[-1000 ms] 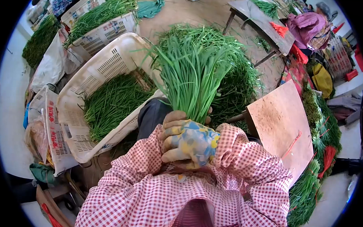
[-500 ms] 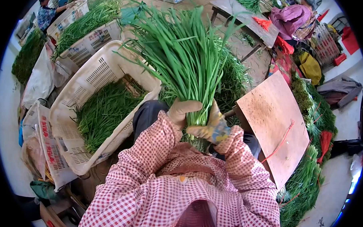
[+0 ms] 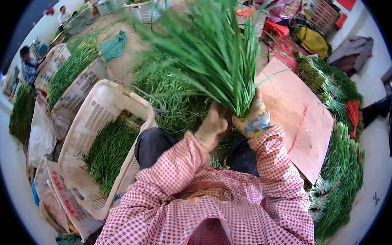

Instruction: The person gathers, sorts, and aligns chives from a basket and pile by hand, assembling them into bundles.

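The gloved right hand (image 3: 257, 121) is closed round the base of a long-leaved, bright green bunch (image 3: 234, 63); the left hand (image 3: 212, 126) is beside it (blurred, grip unclear). Step judged: handling stems above the loose green pile (image 3: 175, 106). Next move calls for steady base support.

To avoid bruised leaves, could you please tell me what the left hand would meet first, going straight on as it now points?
The left hand would probably meet the long-leaved green bunch first, near its base, though depth is unclear here.
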The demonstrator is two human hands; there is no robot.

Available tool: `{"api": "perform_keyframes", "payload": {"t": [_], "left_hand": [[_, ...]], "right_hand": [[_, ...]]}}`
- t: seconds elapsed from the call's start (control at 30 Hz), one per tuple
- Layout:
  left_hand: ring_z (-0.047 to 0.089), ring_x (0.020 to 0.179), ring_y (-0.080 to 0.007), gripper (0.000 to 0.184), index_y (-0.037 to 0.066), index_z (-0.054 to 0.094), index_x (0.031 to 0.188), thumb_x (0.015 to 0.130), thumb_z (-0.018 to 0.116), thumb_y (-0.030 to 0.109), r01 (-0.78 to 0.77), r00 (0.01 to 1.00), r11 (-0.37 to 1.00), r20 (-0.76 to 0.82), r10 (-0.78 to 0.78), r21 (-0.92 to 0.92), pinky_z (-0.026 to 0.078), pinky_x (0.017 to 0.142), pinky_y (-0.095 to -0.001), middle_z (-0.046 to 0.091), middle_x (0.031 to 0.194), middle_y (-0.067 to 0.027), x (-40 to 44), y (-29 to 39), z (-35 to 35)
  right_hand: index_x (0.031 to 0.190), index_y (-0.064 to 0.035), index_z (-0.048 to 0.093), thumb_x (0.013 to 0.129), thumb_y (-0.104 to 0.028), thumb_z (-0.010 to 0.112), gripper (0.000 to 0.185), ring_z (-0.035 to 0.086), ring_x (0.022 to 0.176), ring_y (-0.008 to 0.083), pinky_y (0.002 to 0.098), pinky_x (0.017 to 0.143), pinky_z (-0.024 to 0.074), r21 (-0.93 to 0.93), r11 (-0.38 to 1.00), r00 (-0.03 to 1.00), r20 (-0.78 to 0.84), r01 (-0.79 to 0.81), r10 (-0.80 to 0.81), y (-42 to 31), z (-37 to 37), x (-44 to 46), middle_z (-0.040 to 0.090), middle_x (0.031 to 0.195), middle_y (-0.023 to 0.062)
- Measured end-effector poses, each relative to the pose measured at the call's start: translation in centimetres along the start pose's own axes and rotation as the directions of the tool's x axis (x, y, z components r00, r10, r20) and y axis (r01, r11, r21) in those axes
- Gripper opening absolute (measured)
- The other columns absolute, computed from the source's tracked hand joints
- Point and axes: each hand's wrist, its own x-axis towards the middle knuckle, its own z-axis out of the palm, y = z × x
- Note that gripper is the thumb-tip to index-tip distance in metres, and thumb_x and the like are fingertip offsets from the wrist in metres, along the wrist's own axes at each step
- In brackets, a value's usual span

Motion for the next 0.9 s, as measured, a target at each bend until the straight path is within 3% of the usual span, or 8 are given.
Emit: {"api": "perform_keyframes", "payload": {"t": [0.03, 0.1, 0.13, 0.2, 0.43, 0.57, 0.83, 0.9], "left_hand": [[0.039, 0.128, -0.0233, 0.110, 0.007, 0.027, 0.142, 0.057, 0.086, 0.046, 0.063, 0.996, 0.998, -0.058, -0.064, -0.029, 0.035, 0.105, -0.0388, 0.040, 0.139, -0.0068, -1.0, -1.4, 0.6], [0.047, 0.120, -0.0237, 0.087, 0.007, 0.038, 0.136, 0.066, 0.083, 0.031, 0.098, 0.976, 0.987, -0.207, -0.070, 0.128, 0.038, 0.101, -0.0395, 0.049, 0.129, -0.0068, -1.2, -5.6, -0.8], [0.050, 0.115, -0.0237, 0.075, 0.007, 0.044, 0.131, 0.068, 0.081, 0.026, 0.188, 0.932, 0.982, -0.318, -0.173, 0.017, 0.040, 0.099, -0.0396, 0.053, 0.124, -0.0065, -1.3, -5.3, 0.5], [0.055, 0.105, -0.0228, 0.051, 0.007, 0.057, 0.117, 0.070, 0.075, 0.014, 0.247, 0.853, 0.952, -0.426, -0.303, -0.182, 0.043, 0.095, -0.0395, 0.060, 0.111, -0.0053, -1.5, -5.1, 1.5], [0.059, 0.100, -0.0227, 0.053, 0.006, 0.057, 0.117, 0.067, 0.074, 0.010, 0.231, 0.911, 0.972, -0.343, -0.227, -0.030, 0.047, 0.090, -0.0390, 0.063, 0.109, -0.0056, -2.3, -2.3, -0.5], [0.061, 0.098, -0.0224, 0.049, 0.005, 0.060, 0.113, 0.066, 0.074, 0.009, 0.262, 0.932, 0.963, -0.272, -0.239, 0.054, 0.050, 0.086, -0.0379, 0.064, 0.107, -0.0065, -1.8, 0.7, -0.8], [0.063, 0.089, -0.0202, 0.055, 0.003, 0.057, 0.115, 0.065, 0.078, 0.012, 0.217, 0.933, 0.913, -0.347, -0.091, 0.344, 0.052, 0.079, -0.0326, 0.066, 0.098, -0.0072, -1.8, 3.1, -1.4], [0.062, 0.090, -0.0182, 0.053, 0.005, 0.056, 0.115, 0.067, 0.077, 0.012, 0.317, 0.922, 0.879, -0.333, -0.197, 0.357, 0.051, 0.080, -0.0320, 0.064, 0.101, -0.0049, -3.9, 3.3, -2.2]], "right_hand": [[0.140, -0.0001, 0.020, 0.063, -0.014, 0.072, 0.094, 0.058, 0.102, 0.0385, 0.0430, 0.083, 0.0483, 0.064, 0.984, 0.980, 0.113, -0.169, 0.161, -1.8, -1.9, -0.4, 0.058, 0.108, 0.0228], [0.141, -0.0003, 0.023, 0.065, -0.016, 0.071, 0.091, 0.059, 0.102, 0.0348, 0.0385, 0.085, 0.0482, -0.233, 0.949, 0.956, 0.150, -0.213, 0.252, -1.6, -1.7, -2.4, 0.060, 0.108, 0.0190], [0.140, 0.0006, 0.024, 0.065, -0.015, 0.070, 0.090, 0.059, 0.101, 0.0369, 0.0376, 0.084, 0.0480, -0.229, 0.958, 0.937, 0.261, -0.172, 0.231, -0.5, -2.0, -3.4, 0.059, 0.106, 0.0216], [0.140, -0.0001, 0.024, 0.063, -0.012, 0.071, 0.091, 0.057, 0.107, 0.0336, 0.0366, 0.089, 0.0467, 0.046, 0.967, 0.942, 0.245, -0.249, 0.231, 0.4, -0.9, -5.4, 0.058, 0.113, 0.0190], [0.146, -0.0042, 0.007, 0.062, -0.016, 0.084, 0.114, 0.045, 0.123, 0.0274, 0.0359, 0.101, 0.0377, 0.531, 0.806, 0.958, 0.247, -0.260, 0.145, 0.5, 2.4, -7.3, 0.045, 0.133, 0.0153], [0.144, -0.0111, 0.015, 0.071, -0.012, 0.081, 0.098, 0.048, 0.118, 0.0235, 0.0368, 0.095, 0.0428, 0.933, 0.184, 0.943, 0.275, -0.309, 0.189, -0.9, 5.2, -7.0, 0.046, 0.130, 0.0113], [0.140, -0.0098, 0.024, 0.072, -0.002, 0.077, 0.086, 0.054, 0.111, 0.0229, 0.0358, 0.090, 0.0484, 0.939, 0.321, 0.957, 0.032, -0.128, 0.287, -2.6, 9.7, -4.9, 0.048, 0.128, 0.0116], [0.141, -0.0092, 0.024, 0.069, -0.003, 0.079, 0.091, 0.054, 0.111, 0.0229, 0.0348, 0.090, 0.0478, 0.997, 0.021, 0.950, -0.075, 0.073, 0.303, -3.2, 11.0, -5.0, 0.049, 0.128, 0.0117]]}}
